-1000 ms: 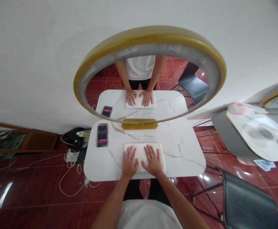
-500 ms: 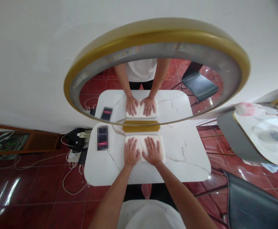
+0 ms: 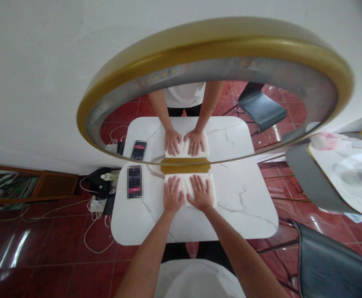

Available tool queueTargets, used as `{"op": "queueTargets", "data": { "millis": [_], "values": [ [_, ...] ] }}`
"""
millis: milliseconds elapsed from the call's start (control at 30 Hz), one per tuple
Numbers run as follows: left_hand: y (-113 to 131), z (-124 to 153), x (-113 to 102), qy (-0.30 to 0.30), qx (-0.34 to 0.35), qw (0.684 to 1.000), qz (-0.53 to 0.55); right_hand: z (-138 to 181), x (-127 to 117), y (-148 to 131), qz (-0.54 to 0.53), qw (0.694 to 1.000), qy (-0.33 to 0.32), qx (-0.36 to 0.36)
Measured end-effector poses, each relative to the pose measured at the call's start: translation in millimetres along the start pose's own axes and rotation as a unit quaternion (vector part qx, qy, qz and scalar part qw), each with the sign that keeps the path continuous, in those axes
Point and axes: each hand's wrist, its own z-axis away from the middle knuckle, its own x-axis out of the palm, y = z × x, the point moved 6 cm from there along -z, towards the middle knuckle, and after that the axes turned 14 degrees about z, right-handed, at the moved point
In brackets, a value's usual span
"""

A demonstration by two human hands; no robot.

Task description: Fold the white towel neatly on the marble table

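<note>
A folded white towel lies on the white marble table, close to the gold base of a round mirror. My left hand rests flat on the towel's left part, fingers spread. My right hand lies flat on its right part, fingers spread too. Both hands press on the cloth side by side, and the mirror reflects them.
A phone lies on the table to the left of the towel. A dark chair stands at the right. Cables, a bottle and a dark bag sit on the red tiled floor at the left. Another table stands at the far right.
Both hands have slid the towel away from me across the table, up to the mirror's base. The view has moved closer to the mirror.
</note>
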Motion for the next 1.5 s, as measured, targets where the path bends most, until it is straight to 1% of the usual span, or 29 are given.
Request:
{"op": "queueTargets", "data": {
  "millis": [233, 367, 533, 900, 1000, 1167, 1233, 1333, 1500],
  "values": [
    [-1, 3, 0, 0.013, 0.010, 1.000, 0.003, 3, -2, 0, 0.007, 1.000, 0.004, 0.000],
    [0, 10, -4, 0.001, 0.026, 1.000, 0.001, 11, -3, -1, 0.014, 1.000, 0.004, -0.010],
    [3, 31, -11, -0.025, 0.038, 0.999, -0.007, 31, -4, -7, 0.012, 1.000, 0.002, -0.016],
    [10, 95, -17, -0.035, 0.049, 0.998, -0.005, 99, -1, -29, 0.008, 0.999, -0.004, -0.030],
    [11, 103, -18, -0.033, 0.046, 0.998, 0.003, 106, 0, -32, 0.010, 0.999, -0.006, -0.034],
    [9, 106, -17, -0.036, 0.040, 0.998, 0.013, 106, 0, -34, 0.012, 1.000, -0.010, -0.026],
    [5, 107, -19, -0.039, 0.034, 0.999, 0.014, 104, 0, -38, 0.013, 1.000, -0.012, -0.025],
    [-7, 111, -26, -0.045, 0.024, 0.999, 0.013, 100, -1, -54, 0.008, 0.999, -0.018, -0.035],
    [-45, 123, -50, -0.049, 0.011, 0.999, -0.018, 85, -5, -97, -0.008, 0.998, -0.024, -0.054]
  ]
}}
